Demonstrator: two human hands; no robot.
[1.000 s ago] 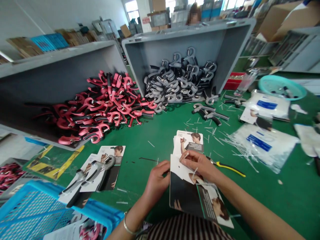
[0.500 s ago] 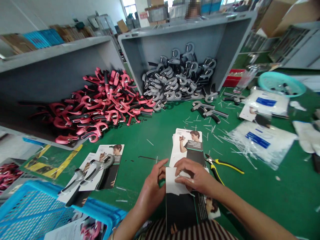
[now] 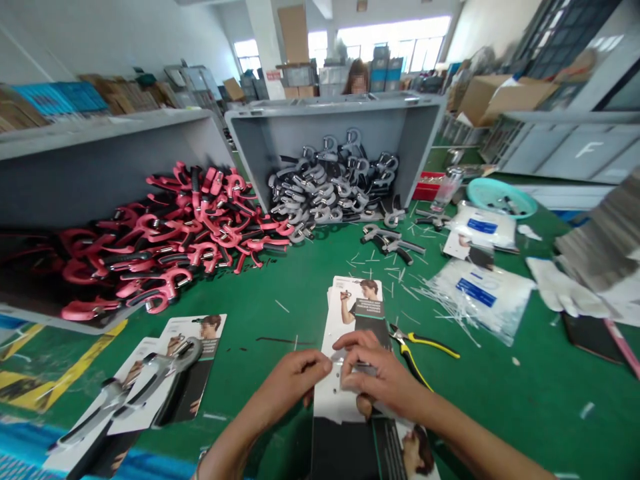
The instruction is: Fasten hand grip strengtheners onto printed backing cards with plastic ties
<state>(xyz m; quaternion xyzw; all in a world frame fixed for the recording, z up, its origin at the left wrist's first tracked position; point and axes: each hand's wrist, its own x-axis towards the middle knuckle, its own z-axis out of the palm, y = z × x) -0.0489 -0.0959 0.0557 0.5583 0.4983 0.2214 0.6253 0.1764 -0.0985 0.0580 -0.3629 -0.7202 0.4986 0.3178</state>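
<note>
1. Printed card right between the two hands on the green bench, lengthwise near to far, upper end under the fingers.
2. Left hand at the card's left edge, thumb and forefinger close together by the white part; impossible to tell firm grip from light touch.
3. Right hand, the closer of the two, laid across the upper right part, fingers half curled, thumb near forefinger; too blurred for naming any pinched item.
4. Hidden here: right palm, left fingertips beneath the edge, card's middle. Lower end cut off by the frame.
5. Just beyond, roughly in line: stacked cards, partly covered. Close by on the right: yellow-and-black cutters.
6. Well off to the left: grey hand grips on cards, overlapping, hard to separate by eye.
7. Farthest out: pink grips heaped in a tipped crate, lowest ones buried.
</note>
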